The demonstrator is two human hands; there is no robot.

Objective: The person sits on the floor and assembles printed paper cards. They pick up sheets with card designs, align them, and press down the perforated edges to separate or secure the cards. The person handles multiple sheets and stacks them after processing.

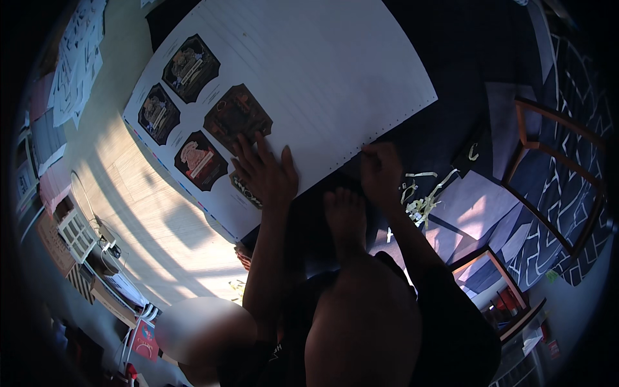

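A large white printed sheet (335, 84) lies in front of me, with a row of small dots along its near right edge. Dark badge-shaped prints fill its left part, among them a brown one (238, 119), a red one (201, 161) and a black one (191, 68). My left hand (267, 173) rests flat on the sheet with its fingers spread, over the lower end of the prints, partly covering one. At the dotted edge is my right hand (382, 173), its fingers curled closed; whatever is between them is hidden.
My bare foot (345, 213) is between my arms, close to the sheet's edge. Pale paper strips (422, 205) lie scattered right of my right hand. Wooden frames (558, 161) stand at the right. Boxes and a white rack (78, 233) line the left side. Sunlight streaks the wooden floor (145, 193).
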